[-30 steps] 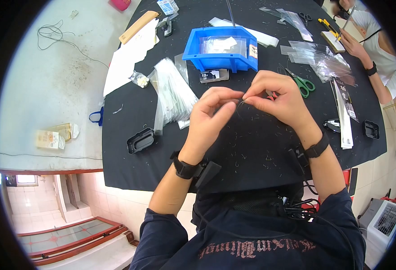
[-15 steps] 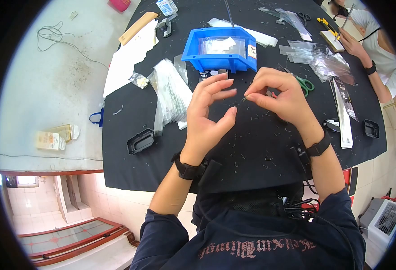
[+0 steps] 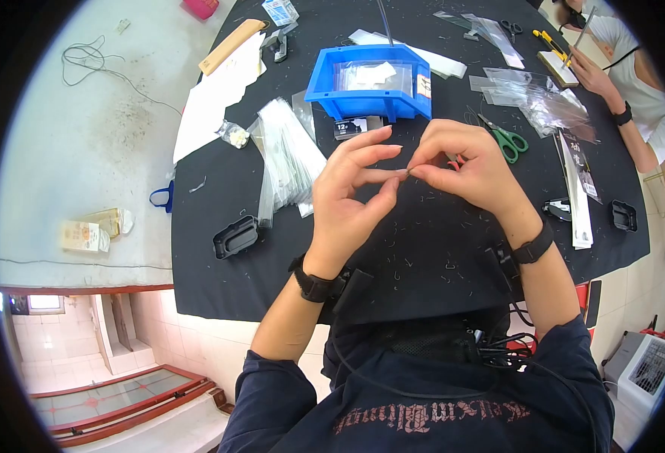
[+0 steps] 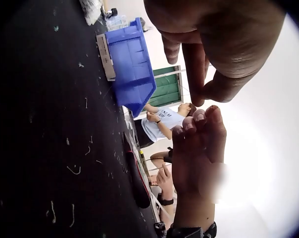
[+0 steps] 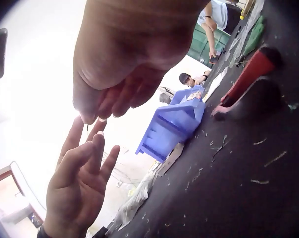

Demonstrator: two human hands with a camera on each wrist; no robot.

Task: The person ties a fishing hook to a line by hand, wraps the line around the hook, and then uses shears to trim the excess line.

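Note:
In front of the chest, my right hand (image 3: 464, 166) pinches a tiny, thin dark piece (image 5: 87, 127) between thumb and index finger. Most of that piece is hidden by the fingertips, and I cannot tell its kind. My left hand (image 3: 351, 192) faces it with the index finger stretched out to the right fingertips. The left thumb stands a little below, and its other fingers are spread. Beyond the right hand, a red-and-black tool (image 5: 248, 82) lies on the black table (image 3: 423, 272), mostly covered in the head view.
A blue bin (image 3: 370, 106) holds clear bags, with a small box (image 3: 350, 128) before it. Clear sleeves (image 3: 291, 155) lie left. Green scissors (image 3: 510, 143) and a stapler (image 3: 557, 211) lie right. Black trays (image 3: 236, 236) flank the table. Clippings are scattered. Another person (image 3: 642, 106) works at far right.
My left hand drew off with spread fingers, then its index finger came back to the right fingertips. The right hand stayed nearly in place, still pinching the thin piece.

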